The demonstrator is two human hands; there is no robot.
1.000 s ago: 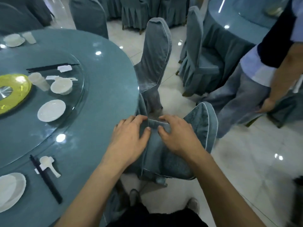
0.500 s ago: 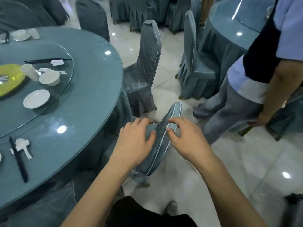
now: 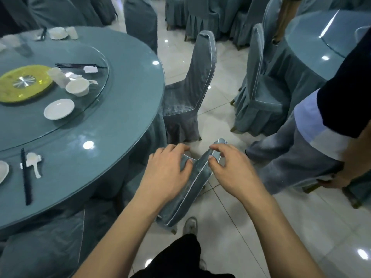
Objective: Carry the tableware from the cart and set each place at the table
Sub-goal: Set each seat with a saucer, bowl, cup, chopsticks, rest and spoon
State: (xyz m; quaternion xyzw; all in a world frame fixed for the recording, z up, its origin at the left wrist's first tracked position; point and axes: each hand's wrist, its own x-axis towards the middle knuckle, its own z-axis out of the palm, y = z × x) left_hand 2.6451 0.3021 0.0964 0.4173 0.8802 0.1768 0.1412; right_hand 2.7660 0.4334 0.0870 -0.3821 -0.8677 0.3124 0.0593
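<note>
My left hand [image 3: 167,171] and my right hand [image 3: 230,169] both grip the top of a blue-covered chair back [image 3: 192,187] just right of the round blue table [image 3: 112,125]. On the glass turntable [image 3: 84,117] lie a white saucer [image 3: 59,108], a white bowl [image 3: 77,87], a white cup [image 3: 56,75], a spoon and black chopsticks [image 3: 78,65] on a rest. At the table's near left edge sit black chopsticks [image 3: 26,177], a white spoon on its rest [image 3: 34,162] and part of a white plate [image 3: 3,171]. No cart is in view.
Another covered chair [image 3: 192,93] stands at the table just beyond mine. A person in grey trousers [image 3: 297,153] stands close on the right, a hand at their side. Further chairs [image 3: 259,93] and a second round table [image 3: 321,47] fill the back right. A yellow centrepiece [image 3: 24,83] tops the turntable.
The chair back I hold has swung from broadside to edge-on and away from the table. My view has shifted right and back, and the person on the right has come closer.
</note>
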